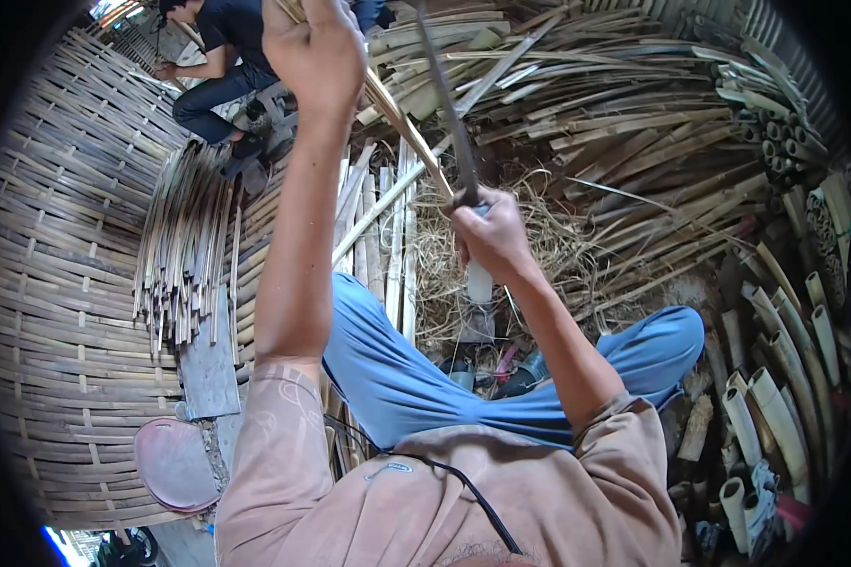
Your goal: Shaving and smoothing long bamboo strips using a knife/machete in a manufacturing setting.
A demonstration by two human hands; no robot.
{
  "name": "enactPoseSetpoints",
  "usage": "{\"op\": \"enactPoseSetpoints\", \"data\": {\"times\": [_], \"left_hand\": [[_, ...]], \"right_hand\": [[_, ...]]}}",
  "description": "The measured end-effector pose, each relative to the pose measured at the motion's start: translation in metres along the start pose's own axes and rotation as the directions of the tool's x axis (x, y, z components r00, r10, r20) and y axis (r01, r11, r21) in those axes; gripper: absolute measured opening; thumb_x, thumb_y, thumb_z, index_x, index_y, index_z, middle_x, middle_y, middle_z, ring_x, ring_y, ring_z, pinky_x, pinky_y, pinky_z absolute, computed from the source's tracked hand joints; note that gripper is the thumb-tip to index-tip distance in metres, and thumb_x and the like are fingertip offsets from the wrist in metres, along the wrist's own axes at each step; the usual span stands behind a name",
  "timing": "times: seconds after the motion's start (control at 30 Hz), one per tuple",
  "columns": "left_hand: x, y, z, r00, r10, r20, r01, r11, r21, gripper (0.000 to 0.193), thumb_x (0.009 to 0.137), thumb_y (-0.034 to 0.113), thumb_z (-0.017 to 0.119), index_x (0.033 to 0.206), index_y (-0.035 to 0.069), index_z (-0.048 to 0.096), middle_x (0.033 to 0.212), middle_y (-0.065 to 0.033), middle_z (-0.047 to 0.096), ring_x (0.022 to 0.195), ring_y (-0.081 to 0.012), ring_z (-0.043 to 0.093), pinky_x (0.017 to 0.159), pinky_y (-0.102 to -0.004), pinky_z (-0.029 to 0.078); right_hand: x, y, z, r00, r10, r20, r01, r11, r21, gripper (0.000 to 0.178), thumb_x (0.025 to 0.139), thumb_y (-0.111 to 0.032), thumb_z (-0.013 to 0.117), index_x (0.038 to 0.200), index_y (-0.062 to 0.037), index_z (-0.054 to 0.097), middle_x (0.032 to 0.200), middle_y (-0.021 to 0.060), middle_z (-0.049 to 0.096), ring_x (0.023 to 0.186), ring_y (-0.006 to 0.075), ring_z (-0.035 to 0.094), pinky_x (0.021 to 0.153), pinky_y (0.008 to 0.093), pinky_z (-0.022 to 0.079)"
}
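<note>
My left hand point(317, 57) is raised at the top edge of the view, closed around a long split bamboo strip point(402, 123); some of its fingers are cut off by the frame. The strip slants down to the right and its lower end meets my right hand point(492, 231). That hand is wrapped round the handle of a long knife, whose dark blade point(444, 90) points up and away, beside the strip. Under my right hand a pale cylindrical piece point(479, 283) shows; whether it belongs to the knife handle I cannot tell. Fibrous bamboo shavings point(435, 274) lie behind and below the knife.
A woven bamboo panel point(66, 312) covers the left side, with a bundle of thin strips point(184, 255) on it. Long split bamboo point(624, 113) is heaped at the back right. Cut bamboo tubes point(775, 425) stand at the right. Another person point(232, 57) crouches at the far left.
</note>
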State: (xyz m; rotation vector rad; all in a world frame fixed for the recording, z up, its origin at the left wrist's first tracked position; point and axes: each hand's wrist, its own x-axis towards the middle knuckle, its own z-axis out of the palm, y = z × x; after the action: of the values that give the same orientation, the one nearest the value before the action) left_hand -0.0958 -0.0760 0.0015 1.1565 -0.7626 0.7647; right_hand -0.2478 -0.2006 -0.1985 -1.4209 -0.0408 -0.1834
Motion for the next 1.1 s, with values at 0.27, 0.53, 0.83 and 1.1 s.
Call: {"op": "enactPoseSetpoints", "data": {"times": [0.27, 0.53, 0.83, 1.1], "left_hand": [[-0.001, 0.005, 0.005, 0.998, -0.047, -0.032, 0.049, 0.996, 0.073, 0.015, 0.1, 0.016, 0.056, 0.095, 0.001, 0.055, 0.067, 0.0, 0.054, 0.061, -0.007, 0.046, 0.055, -0.0281, 0.041], [0.004, 0.0, -0.016, 0.992, -0.125, 0.016, 0.126, 0.981, -0.144, 0.014, 0.102, 0.017, 0.054, 0.095, 0.006, 0.048, 0.06, -0.0018, 0.05, 0.045, -0.0087, 0.044, 0.04, -0.0261, 0.036], [0.008, 0.01, -0.038, 0.993, -0.114, 0.012, 0.114, 0.978, -0.174, 0.017, 0.102, 0.018, 0.055, 0.093, 0.007, 0.047, 0.061, -0.0035, 0.051, 0.045, -0.0106, 0.045, 0.041, -0.0279, 0.037], [-0.003, 0.02, -0.029, 0.983, -0.183, -0.015, 0.18, 0.976, -0.125, 0.009, 0.106, 0.016, 0.051, 0.109, 0.007, 0.052, 0.062, 0.0019, 0.047, 0.049, -0.0074, 0.046, 0.043, -0.0254, 0.04]], "right_hand": [[-0.016, 0.072, 0.011, 0.768, 0.611, -0.192, -0.64, 0.749, -0.174, 0.012, 0.086, -0.006, 0.056, 0.075, -0.0022, 0.058, 0.055, 0.0054, 0.054, 0.043, 0.0184, 0.053, 0.041, 0.0345, 0.045], [-0.043, 0.114, -0.023, 0.856, 0.511, -0.075, -0.517, 0.846, -0.128, 0.014, 0.087, -0.007, 0.059, 0.097, 0.0028, 0.064, 0.066, 0.0053, 0.057, 0.051, 0.0166, 0.057, 0.046, 0.0341, 0.048], [-0.016, 0.012, 0.016, 0.985, 0.088, -0.149, -0.158, 0.812, -0.562, 0.03, 0.091, -0.012, 0.062, 0.119, -0.0016, 0.062, 0.082, 0.0137, 0.069, 0.073, 0.0243, 0.068, 0.069, 0.0388, 0.053], [0.0, 0.022, 0.041, 0.99, 0.05, -0.132, -0.118, 0.809, -0.576, 0.008, 0.096, -0.006, 0.06, 0.101, -0.0016, 0.063, 0.066, 0.0093, 0.061, 0.061, 0.016, 0.063, 0.055, 0.0314, 0.048]]}}
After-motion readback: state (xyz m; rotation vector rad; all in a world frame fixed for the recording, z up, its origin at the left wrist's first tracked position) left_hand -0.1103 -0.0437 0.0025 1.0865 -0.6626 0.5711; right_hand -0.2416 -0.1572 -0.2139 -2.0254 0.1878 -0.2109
